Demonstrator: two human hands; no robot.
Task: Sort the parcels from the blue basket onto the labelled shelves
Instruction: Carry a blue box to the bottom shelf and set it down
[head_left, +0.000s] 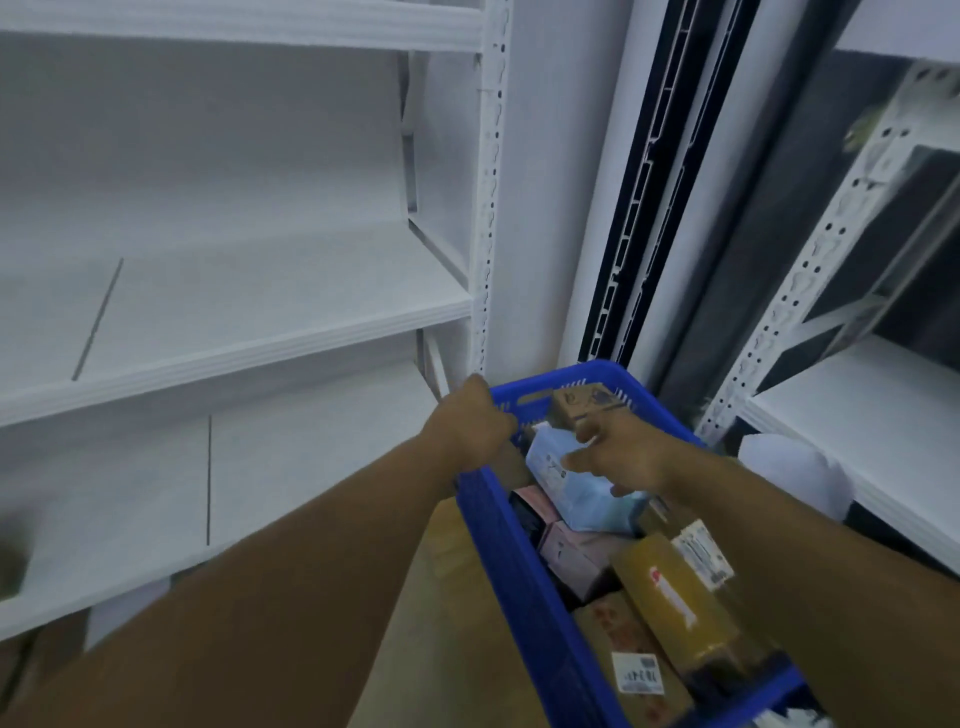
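Fingers (503, 417) of your left hand (467, 421) were clenched over the rim of the basket (519, 571) at its far left corner, knuckles up and the fingertips hidden inside the wall. Your right hand (631, 454) reached in from the right edge with its fingers released and spread, hanging over the pale blue parcel (576, 499); the blur kept you from telling whether they touched it, and nothing was grasped. That pale blue parcel lay tilted on top of the others in the far half of the basket, one end up toward the far left corner. Beyond it, against the far edge, sat a small brown box (582, 405) with dark print. Under the pale blue parcel's near end lay a pink box (571, 556), and just beside that, along the right edge, a yellow taped parcel (670, 603) bearing a white label. A brown parcel (618, 639) with its own white label filled the near end. The basket stood in the corner between two white racks: the left shelves (260, 332) ran beside your left arm, and the right shelf (857, 415) held a white bag (789, 473) at its front edge, near your right forearm.
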